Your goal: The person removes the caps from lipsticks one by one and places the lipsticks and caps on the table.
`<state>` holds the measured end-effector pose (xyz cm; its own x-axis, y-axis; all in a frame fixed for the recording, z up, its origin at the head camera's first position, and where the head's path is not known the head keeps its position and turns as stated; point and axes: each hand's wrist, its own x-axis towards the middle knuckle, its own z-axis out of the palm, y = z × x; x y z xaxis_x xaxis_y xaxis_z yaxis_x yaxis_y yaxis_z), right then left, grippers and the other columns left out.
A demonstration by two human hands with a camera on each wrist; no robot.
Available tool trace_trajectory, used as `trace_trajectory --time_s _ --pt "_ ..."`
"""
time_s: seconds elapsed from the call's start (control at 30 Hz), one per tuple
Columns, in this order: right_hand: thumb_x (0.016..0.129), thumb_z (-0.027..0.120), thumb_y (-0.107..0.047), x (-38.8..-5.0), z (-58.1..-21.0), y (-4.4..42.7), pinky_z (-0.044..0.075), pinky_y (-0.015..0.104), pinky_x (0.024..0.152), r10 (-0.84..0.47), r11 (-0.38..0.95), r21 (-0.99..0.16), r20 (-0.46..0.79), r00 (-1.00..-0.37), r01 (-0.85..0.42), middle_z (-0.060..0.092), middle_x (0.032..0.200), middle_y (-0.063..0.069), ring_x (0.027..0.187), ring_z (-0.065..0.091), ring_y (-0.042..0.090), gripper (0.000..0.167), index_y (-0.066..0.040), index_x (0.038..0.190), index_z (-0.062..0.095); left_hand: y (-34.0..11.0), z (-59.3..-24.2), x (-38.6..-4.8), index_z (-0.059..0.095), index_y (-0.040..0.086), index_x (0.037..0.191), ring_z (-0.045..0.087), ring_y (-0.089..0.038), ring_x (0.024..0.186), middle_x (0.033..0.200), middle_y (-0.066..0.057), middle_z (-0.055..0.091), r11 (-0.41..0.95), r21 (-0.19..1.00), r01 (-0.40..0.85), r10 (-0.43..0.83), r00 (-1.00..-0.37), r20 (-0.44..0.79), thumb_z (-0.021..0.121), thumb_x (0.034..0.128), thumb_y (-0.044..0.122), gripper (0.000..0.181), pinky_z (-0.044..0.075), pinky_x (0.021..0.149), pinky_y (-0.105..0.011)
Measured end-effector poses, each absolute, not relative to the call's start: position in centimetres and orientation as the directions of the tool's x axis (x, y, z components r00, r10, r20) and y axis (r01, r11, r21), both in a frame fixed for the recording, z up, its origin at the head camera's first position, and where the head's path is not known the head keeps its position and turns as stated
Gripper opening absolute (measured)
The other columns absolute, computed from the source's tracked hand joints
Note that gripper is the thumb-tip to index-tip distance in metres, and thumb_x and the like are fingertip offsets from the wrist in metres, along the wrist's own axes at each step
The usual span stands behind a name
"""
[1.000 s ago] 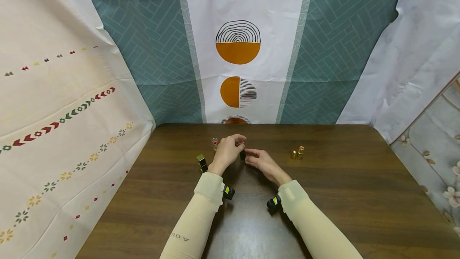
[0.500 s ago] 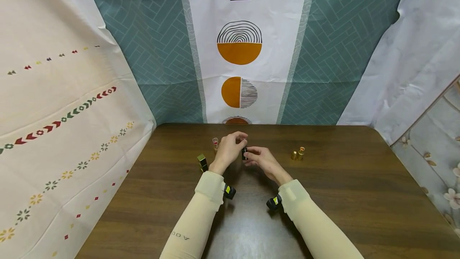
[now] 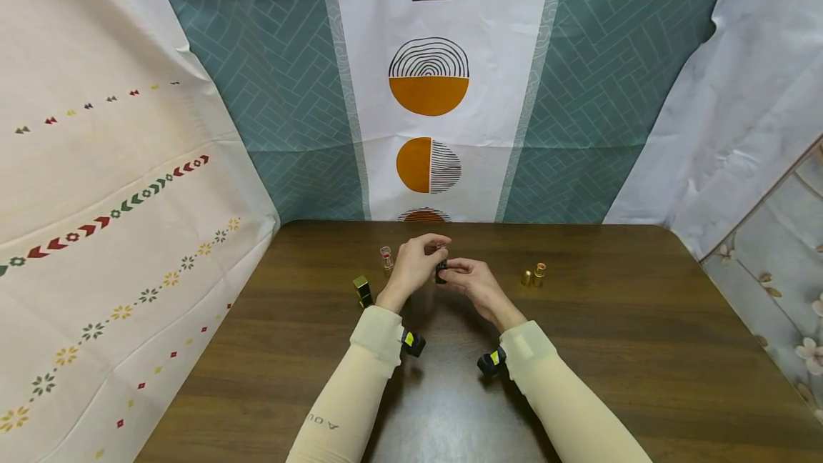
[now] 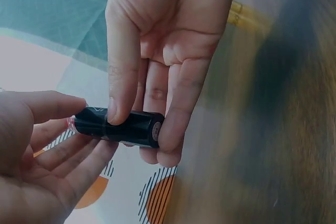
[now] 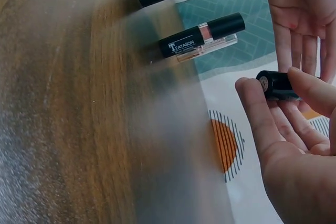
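Two hands on one lipstick tube (image 4: 135,128) right now, over the far middle of the table (image 3: 630,349). Left hand (image 3: 413,266) pinches the clear-looking end, right hand (image 3: 474,283) pinches the black body near its base. To do this bit well, I'd line both grips up straight and go easy on the squeeze, since it's probably slick. Right wrist cam catches white lettering on a black lipstick (image 5: 179,42); I can't read any from the head view. Head view shows gold tubes (image 3: 539,276) on the right, missing from that wrist cam.
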<state>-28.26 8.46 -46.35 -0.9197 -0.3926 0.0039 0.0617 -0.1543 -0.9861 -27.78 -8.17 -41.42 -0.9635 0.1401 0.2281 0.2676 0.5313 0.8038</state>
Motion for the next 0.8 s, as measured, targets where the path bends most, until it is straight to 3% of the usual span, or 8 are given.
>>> trace_trajectory --time_s 0.3,0.53,0.8 --pt "0.104 0.064 -0.007 -28.3 -46.4 8.9 0.043 0.057 0.111 -0.399 -0.154 -0.985 -0.012 -0.917 0.080 0.061 0.136 0.032 0.104 0.073 0.015 0.040 0.014 0.137 0.057 -8.3 -41.4 -28.1 0.077 0.014 0.125 0.069 -0.026 0.114 0.118 -0.005 0.076 0.380 0.900 0.213 0.093 -0.977 0.192 0.072 0.0997 0.017 0.026 0.053 0.099 -0.049" --pt "0.104 0.065 -0.009 -28.3 -46.3 9.4 0.042 0.059 0.111 -0.399 -0.137 -0.988 -0.010 -0.917 0.071 0.069 0.127 0.024 0.103 0.073 0.016 0.041 0.013 0.137 0.058 -8.4 -41.6 -28.3 0.074 0.009 0.131 0.066 -0.025 0.118 0.121 -0.006 0.075 0.240 0.955 0.174 0.136 -0.980 0.144 0.071 0.1006 0.017 0.031 0.047 0.108 -0.052" --pt "0.103 0.065 -0.008 -28.1 -46.3 9.7 0.044 0.057 0.110 -0.413 -0.141 -0.988 -0.001 -0.911 0.064 0.070 0.125 0.023 0.100 0.074 0.017 0.040 0.016 0.134 0.058 -8.5 -42.1 -28.4 0.075 0.012 0.128 0.068 -0.023 0.114 0.119 -0.008 0.074 0.169 0.976 0.140 0.155 -0.981 0.114 0.072 0.1002 0.020 0.029 0.053 0.103 -0.044"
